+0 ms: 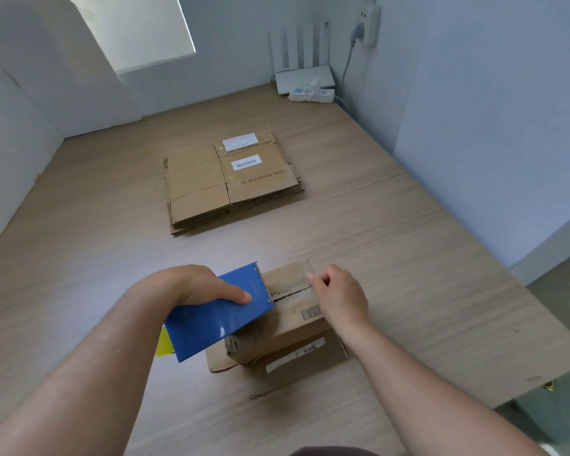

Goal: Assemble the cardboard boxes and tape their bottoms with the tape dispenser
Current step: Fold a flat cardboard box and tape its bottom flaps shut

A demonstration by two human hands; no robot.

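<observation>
A small cardboard box (290, 327) stands bottom up on the wooden table, its two flaps meeting at a seam. My left hand (199, 284) grips the blue tape dispenser (218, 314), whose toothed end rests at the left end of the seam. My right hand (338, 294) pinches the end of clear tape (310, 269) at the box's far right edge. The tape stretches across the seam between dispenser and fingers. A stack of flat cardboard boxes (227, 182) lies farther back in the middle of the table.
A white router with antennas (305, 79) and a power strip (313, 93) sit in the far right corner by the wall. The table's right edge (540, 376) runs close to the box. White walls close the left and back sides.
</observation>
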